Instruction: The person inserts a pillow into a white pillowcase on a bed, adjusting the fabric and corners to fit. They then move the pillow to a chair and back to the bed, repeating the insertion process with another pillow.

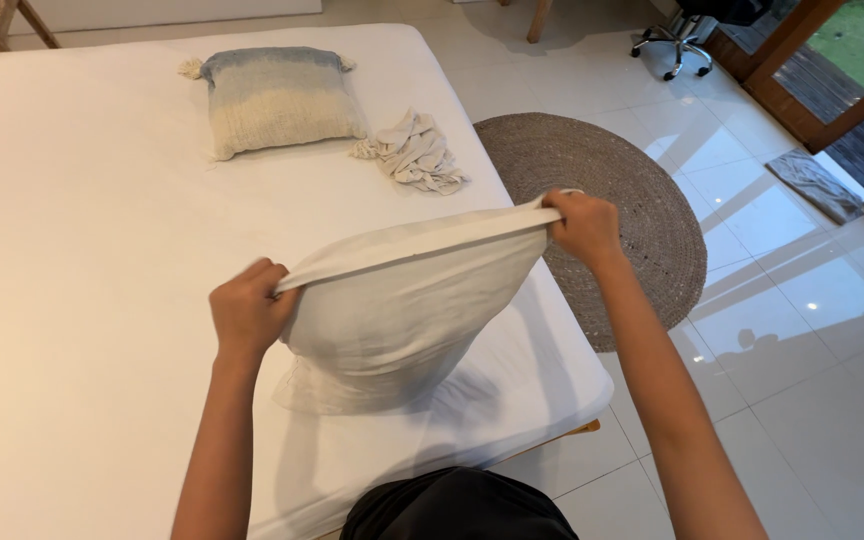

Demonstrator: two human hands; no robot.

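White sheeting is covering the bed, which is standing on glossy pale floor tiles beside a round woven rug. You are holding a white pillow upright near the bed's corner, your left hand and right hand each clenching an end of its top edge. Farther back a tasselled cushion is lying beside what is probably a crumpled cloth.

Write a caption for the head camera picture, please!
Two hands, left and right, hold a white pillow by its top corners over the bed.
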